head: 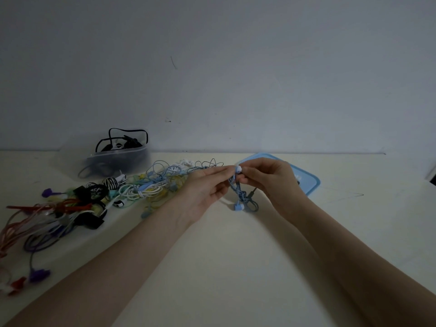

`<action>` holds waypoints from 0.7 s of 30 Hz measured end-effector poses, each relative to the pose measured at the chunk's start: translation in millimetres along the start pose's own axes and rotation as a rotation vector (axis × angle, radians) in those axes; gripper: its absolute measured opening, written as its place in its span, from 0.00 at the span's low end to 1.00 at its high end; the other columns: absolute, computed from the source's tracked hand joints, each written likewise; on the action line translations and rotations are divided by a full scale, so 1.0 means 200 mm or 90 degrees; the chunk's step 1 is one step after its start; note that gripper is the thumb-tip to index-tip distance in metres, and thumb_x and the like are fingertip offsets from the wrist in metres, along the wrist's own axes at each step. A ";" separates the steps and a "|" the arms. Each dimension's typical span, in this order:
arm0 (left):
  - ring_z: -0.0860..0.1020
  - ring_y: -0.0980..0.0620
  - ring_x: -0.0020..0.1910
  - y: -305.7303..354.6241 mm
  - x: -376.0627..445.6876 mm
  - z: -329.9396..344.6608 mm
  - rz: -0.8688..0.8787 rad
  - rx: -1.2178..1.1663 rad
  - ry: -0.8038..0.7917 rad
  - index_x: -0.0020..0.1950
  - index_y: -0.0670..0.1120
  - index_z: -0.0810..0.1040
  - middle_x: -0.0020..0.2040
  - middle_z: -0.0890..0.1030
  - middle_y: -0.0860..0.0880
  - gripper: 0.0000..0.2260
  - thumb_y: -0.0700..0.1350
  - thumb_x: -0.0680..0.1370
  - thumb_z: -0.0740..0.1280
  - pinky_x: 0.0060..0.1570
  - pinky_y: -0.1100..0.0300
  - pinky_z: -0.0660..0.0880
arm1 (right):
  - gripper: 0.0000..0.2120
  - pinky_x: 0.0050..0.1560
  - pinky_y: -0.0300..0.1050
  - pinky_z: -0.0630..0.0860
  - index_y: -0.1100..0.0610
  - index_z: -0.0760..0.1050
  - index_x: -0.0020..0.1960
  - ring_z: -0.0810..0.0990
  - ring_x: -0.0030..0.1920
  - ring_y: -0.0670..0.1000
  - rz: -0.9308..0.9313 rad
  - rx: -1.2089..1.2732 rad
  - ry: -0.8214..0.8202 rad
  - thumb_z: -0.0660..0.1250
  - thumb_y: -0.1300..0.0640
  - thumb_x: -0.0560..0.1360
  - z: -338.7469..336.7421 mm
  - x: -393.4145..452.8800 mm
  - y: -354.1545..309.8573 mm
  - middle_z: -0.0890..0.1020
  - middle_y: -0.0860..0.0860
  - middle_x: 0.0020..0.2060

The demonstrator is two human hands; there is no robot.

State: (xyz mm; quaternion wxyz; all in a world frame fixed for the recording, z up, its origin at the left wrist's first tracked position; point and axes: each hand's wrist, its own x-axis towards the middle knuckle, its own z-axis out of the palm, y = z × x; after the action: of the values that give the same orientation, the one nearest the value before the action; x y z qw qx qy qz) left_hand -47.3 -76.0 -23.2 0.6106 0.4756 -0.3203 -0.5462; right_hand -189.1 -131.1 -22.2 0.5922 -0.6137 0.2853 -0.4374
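Observation:
A pair of blue wired earphones (243, 197) hangs tangled between my two hands above the pale table (236, 267). My right hand (271, 182) pinches one earbud and the cord at the top of the bundle. My left hand (207, 187) pinches the same cord just to the left, palm turned toward me. A blue plug piece dangles at the bottom of the bundle, close to the table.
A heap of tangled coloured cables and earphones (151, 185) lies left of my hands and spreads to the table's left edge. Behind it stands a clear plastic box (118, 161) holding black cables. A blue lid (304, 175) lies behind my right hand. A wall rises at the back.

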 end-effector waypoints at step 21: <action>0.74 0.56 0.37 0.01 0.01 -0.01 -0.012 -0.001 0.010 0.50 0.39 0.81 0.40 0.80 0.47 0.08 0.37 0.72 0.70 0.33 0.70 0.75 | 0.06 0.41 0.34 0.78 0.70 0.77 0.49 0.84 0.39 0.48 0.106 0.152 -0.015 0.63 0.71 0.74 -0.03 0.02 -0.02 0.84 0.57 0.38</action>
State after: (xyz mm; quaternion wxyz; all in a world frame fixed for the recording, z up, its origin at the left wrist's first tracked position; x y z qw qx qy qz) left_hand -45.4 -76.7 -22.9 0.6084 0.4827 -0.3107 -0.5480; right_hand -193.9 -136.6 -18.0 0.6983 -0.5182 0.2744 -0.4105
